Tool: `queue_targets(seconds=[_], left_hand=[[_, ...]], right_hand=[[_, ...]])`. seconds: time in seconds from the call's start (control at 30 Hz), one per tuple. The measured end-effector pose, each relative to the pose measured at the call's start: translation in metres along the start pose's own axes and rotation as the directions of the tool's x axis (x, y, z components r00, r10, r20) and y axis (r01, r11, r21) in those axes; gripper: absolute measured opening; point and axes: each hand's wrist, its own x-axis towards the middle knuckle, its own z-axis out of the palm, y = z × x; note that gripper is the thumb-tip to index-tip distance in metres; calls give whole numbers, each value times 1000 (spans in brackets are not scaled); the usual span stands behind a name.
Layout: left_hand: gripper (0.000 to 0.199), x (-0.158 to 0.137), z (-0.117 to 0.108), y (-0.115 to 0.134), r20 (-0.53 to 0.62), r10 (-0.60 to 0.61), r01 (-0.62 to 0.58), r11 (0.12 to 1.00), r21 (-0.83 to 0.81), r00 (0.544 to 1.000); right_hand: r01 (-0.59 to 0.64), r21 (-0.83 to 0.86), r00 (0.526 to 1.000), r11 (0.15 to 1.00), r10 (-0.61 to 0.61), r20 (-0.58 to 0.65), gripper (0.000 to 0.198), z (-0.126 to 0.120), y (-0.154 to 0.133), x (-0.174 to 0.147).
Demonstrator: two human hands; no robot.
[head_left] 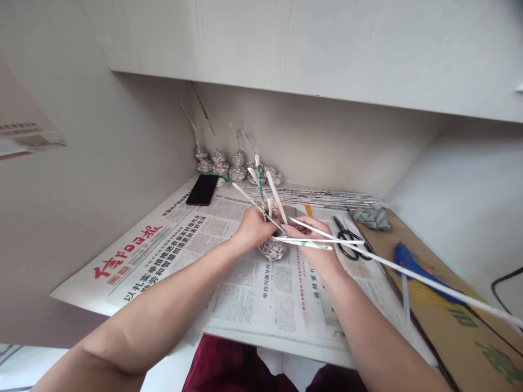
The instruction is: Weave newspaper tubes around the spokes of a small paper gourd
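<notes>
A small round woven piece of rolled newspaper (273,250) sits between my hands over the newspaper-covered table. White and green paper tubes stick out of its top in several directions, one green-striped tube (260,185) pointing upward. My left hand (255,226) is closed around the piece's left side, at the base of the tubes. On the other side, my right hand (310,231) pinches the tubes close to the weave. A long white paper tube (392,264) runs from there toward the lower right. Some fingertips are hidden behind the tubes.
Several woven paper gourds (237,167) stand against the back wall, near a black phone (202,189). Paper tubes (327,197) lie in a bundle at the back. To the right are black scissors (352,242), crumpled grey material (372,219) and a blue glue gun (420,269) on cardboard (466,332).
</notes>
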Motion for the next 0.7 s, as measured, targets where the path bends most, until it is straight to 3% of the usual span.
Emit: queue_targets(seconds=[0.2,0.3,0.5,0.7], left_hand=[[12,-2,0,9,35,-42,45,996,-81,998],[12,-3,3,12,75,-29,40,989,-145,997],[12,-6,7,13,41,5,3,980,-201,999],[9,-7,7,10,39,85,-78,984,-160,996]], right_hand=[[96,-199,987,975,-119,-109,16,2,1,-1],[71,-72,980,995,-83,-182,20,5,1,-1],[-33,292,981,956,87,-174,26,6,3,5],[-200,402,963,893,255,-88,35,0,5,9]])
